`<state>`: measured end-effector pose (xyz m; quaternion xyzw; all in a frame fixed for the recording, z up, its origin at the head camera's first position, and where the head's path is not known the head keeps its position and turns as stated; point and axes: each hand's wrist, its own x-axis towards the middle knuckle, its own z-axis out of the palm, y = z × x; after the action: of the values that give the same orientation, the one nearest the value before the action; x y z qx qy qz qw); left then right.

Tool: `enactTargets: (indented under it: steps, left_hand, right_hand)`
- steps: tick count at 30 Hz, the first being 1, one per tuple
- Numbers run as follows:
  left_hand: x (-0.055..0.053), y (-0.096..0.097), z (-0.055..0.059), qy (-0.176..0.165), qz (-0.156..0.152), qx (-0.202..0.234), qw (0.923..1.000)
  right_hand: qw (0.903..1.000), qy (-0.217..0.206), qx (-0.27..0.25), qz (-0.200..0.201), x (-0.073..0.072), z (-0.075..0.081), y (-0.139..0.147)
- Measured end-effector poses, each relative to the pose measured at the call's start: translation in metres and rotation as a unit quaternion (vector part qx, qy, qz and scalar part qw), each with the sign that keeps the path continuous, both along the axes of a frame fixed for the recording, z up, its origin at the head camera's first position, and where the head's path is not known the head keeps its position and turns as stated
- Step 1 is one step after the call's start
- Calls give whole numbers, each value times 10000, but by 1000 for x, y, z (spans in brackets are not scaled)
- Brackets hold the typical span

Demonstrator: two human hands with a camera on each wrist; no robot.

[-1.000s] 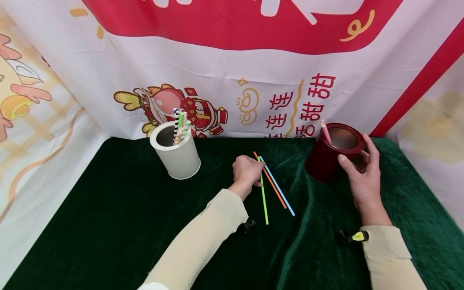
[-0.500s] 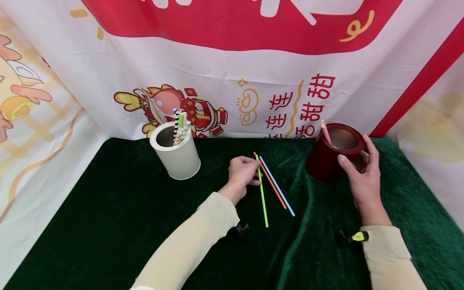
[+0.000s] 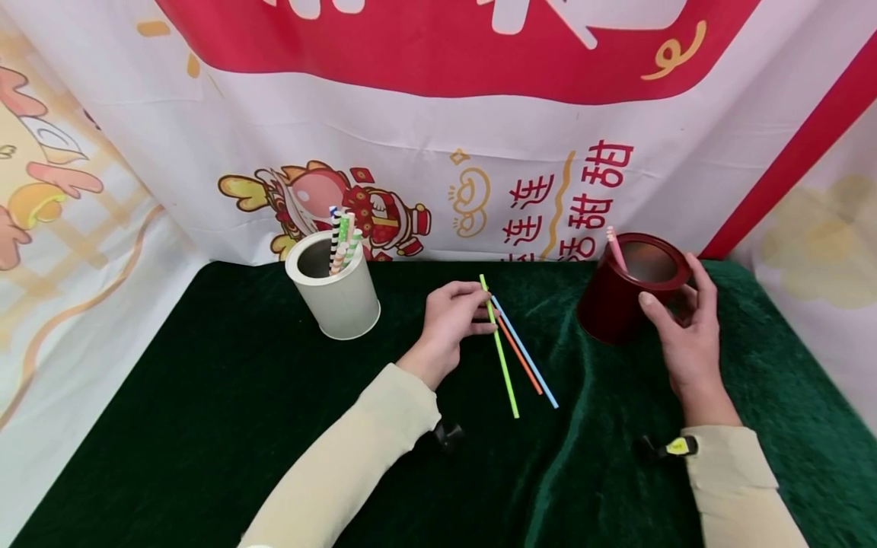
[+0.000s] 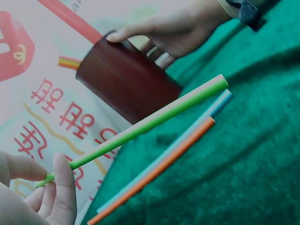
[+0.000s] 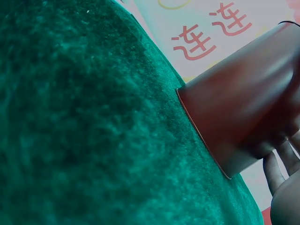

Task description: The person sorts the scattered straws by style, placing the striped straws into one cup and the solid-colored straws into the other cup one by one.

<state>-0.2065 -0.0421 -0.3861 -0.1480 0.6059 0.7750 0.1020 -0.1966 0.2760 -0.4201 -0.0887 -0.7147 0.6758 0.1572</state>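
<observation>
In the head view my left hand [image 3: 447, 323] pinches a light green drinking straw [image 3: 508, 377] near its far end. In the left wrist view, thumb and fingers close on the tip of the straw, and its other end points away. An orange straw [image 3: 526, 365] and a blue straw [image 3: 537, 374] lie side by side on the cloth just right of it. Over on the right, my right hand [image 3: 693, 358] holds the side of an upright dark red cup [image 3: 606, 308], thumb near its rim. A pink striped straw [image 3: 617, 253] leans inside this cup.
A white cup [image 3: 346, 308] with several striped straws [image 3: 342, 247] stands at the back left. Dark green velvety cloth [image 3: 274, 396] covers the table, with a fold right of the loose straws. A printed white and red curtain [image 3: 425, 122] hangs behind.
My left hand has drawn slightly left, and the green straw has shifted in angle, its near end swinging right and its far end now beyond the orange one. The right hand stays on the cup.
</observation>
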Motion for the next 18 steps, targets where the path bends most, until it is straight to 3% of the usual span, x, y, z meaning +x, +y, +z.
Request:
enactTargets:
  steps: [11,18]
  left_hand:
    - [6,-1,30,369,-395,477,9974]
    - [8,2,52,816,-359,837,9925]
  right_hand:
    - [9999,89,-118,51,-1,0,0]
    - [9999,63,-99,15,0,0,0]
